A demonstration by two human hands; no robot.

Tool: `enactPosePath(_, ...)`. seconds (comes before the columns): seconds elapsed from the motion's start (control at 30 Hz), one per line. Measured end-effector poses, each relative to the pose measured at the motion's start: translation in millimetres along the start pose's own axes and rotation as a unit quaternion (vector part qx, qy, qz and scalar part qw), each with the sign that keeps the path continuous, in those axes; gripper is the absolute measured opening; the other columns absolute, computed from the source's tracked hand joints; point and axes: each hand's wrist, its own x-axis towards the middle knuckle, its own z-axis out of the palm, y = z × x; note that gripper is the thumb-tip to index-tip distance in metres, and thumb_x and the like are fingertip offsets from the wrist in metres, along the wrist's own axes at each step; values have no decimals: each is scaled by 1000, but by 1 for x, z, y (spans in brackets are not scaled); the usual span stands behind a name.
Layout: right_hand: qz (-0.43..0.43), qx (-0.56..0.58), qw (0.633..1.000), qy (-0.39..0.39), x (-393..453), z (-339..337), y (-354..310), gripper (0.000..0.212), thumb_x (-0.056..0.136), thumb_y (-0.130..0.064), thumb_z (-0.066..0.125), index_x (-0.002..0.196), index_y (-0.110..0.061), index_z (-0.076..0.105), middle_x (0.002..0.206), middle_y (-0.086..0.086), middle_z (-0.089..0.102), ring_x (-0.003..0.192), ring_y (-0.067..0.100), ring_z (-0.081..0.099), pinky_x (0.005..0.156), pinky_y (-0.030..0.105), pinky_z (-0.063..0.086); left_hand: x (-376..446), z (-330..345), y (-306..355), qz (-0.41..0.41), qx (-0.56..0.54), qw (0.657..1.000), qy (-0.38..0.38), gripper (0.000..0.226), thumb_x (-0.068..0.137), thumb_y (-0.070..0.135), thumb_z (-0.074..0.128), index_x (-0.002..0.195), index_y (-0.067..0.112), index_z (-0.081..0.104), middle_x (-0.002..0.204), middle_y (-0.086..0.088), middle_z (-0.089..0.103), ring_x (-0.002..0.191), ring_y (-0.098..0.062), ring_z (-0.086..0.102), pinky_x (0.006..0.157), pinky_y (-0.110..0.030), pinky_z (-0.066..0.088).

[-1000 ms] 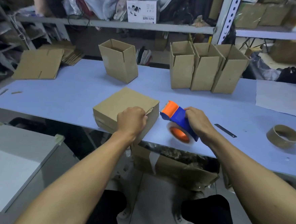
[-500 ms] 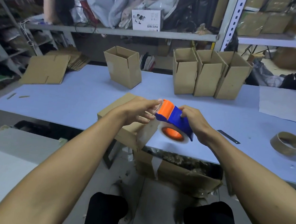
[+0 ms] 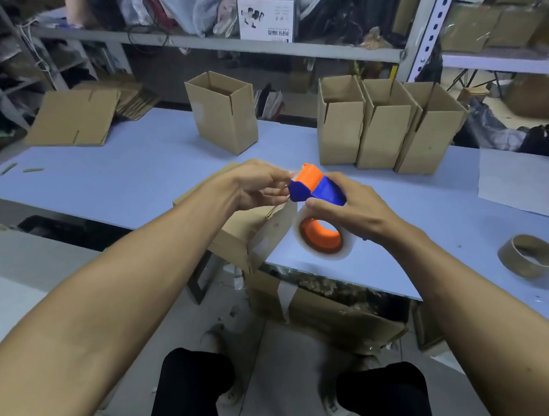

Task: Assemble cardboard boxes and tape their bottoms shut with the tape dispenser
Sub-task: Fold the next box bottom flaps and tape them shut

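A blue and orange tape dispenser with a clear tape roll is lifted above the table's near edge, and my right hand grips its body. My left hand pinches the clear tape strip at the dispenser's front end; the strip hangs down onto the side of a closed cardboard box. That box lies on the blue table at its near edge, largely hidden under my hands.
Several open assembled boxes stand at the back: one apart, three in a row. Flat cardboard blanks lie far left. An empty tape core and white paper are at the right. Cluttered shelves stand behind; a carton of scraps sits below.
My left hand left the box top and came up to the dispenser's front, pinching the tape. My right hand raised the dispenser off the table and a strip of tape now hangs down.
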Motion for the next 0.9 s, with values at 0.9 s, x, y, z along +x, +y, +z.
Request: enactPosePath(0.9, -1, -112, 989, 99, 2, 44, -1, 60, 81, -73, 49, 137, -53, 37, 100, -6, 52, 93, 22, 55, 70, 32, 35, 26, 0, -13, 121, 452, 868, 164, 20, 83, 10, 58, 72, -4, 68, 73, -21, 64, 66, -32, 68, 63, -38, 61)
